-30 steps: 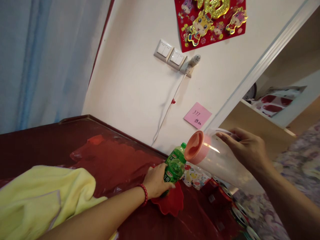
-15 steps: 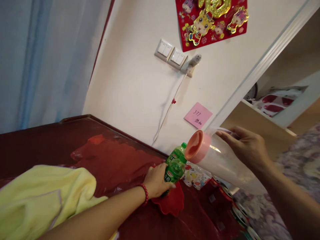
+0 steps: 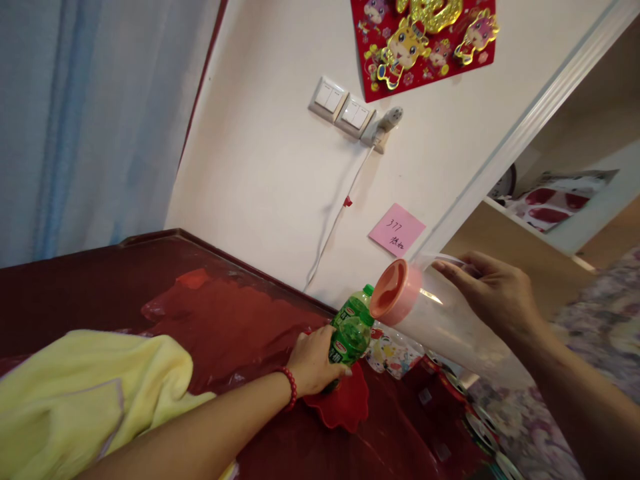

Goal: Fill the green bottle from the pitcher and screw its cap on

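My left hand [image 3: 311, 363], with a red bead bracelet at the wrist, is closed around a green plastic drink bottle [image 3: 351, 333]. Its green cap points up and away from me, and a red scalloped dish [image 3: 345, 407] lies below the hand. In my right hand [image 3: 500, 287] is the handle of a translucent plastic pitcher [image 3: 450, 327] with a pink lid [image 3: 393, 293]. The pitcher is tilted, lid end to the left and close beside the bottle's upper part. No flowing liquid can be made out.
A yellow cloth [image 3: 90, 393] lies on the dark red table [image 3: 280, 453] at left. Several red cans [image 3: 440, 393] and a patterned clear container [image 3: 390, 353] stand right of the dish. Behind, a white cord [image 3: 327, 250] hangs down the wall from a socket, near a pink note [image 3: 397, 230].
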Motion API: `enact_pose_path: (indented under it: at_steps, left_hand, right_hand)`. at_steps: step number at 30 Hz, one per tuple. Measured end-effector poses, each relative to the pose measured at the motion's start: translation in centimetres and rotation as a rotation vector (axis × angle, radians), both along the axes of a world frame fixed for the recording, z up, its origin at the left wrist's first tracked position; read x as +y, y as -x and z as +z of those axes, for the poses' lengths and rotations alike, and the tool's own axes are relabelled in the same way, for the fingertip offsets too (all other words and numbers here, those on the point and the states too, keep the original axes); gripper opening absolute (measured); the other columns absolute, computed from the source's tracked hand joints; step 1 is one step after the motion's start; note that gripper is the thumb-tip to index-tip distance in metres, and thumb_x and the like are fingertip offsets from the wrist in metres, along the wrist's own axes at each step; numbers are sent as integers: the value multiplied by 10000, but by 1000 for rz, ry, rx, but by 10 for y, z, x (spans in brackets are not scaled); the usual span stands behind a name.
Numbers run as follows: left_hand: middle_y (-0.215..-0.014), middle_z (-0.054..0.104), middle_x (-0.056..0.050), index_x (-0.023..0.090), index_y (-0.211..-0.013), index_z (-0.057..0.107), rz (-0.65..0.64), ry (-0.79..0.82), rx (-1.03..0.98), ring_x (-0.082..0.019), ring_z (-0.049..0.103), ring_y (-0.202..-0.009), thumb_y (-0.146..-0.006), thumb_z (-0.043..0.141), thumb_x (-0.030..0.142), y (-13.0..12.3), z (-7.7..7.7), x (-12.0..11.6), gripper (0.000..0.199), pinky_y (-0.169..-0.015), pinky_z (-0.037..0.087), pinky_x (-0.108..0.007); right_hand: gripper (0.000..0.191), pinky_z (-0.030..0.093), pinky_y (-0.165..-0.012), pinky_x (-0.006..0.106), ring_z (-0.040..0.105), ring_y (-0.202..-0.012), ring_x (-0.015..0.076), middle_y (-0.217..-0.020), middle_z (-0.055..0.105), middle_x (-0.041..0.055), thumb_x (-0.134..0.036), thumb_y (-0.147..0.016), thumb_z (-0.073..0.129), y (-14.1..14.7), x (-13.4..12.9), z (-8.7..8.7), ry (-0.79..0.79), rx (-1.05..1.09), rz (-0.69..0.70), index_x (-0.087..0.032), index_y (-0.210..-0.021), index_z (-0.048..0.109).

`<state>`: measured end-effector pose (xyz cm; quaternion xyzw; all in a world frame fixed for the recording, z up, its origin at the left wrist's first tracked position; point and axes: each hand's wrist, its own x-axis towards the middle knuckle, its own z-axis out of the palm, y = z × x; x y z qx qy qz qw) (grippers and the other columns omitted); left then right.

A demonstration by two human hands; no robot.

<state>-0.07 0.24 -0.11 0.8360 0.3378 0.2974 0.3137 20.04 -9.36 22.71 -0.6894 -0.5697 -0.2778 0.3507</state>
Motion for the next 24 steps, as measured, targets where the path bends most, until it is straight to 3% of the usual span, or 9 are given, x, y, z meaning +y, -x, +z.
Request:
enact_pose_path:
  at_steps: [24]
  left_hand:
    - [-1203, 727, -73, 228, -1133, 606, -9, 5, -3, -340, 654, -1145, -709, 802, 479, 0, 2, 1, 530, -942, 463, -425]
  right_hand:
    - [558, 289, -519, 290, 413, -551, 141, -553, 472, -42, -791, -724, 665, 1, -4, 2, -9, 19, -13, -236, -771, 709]
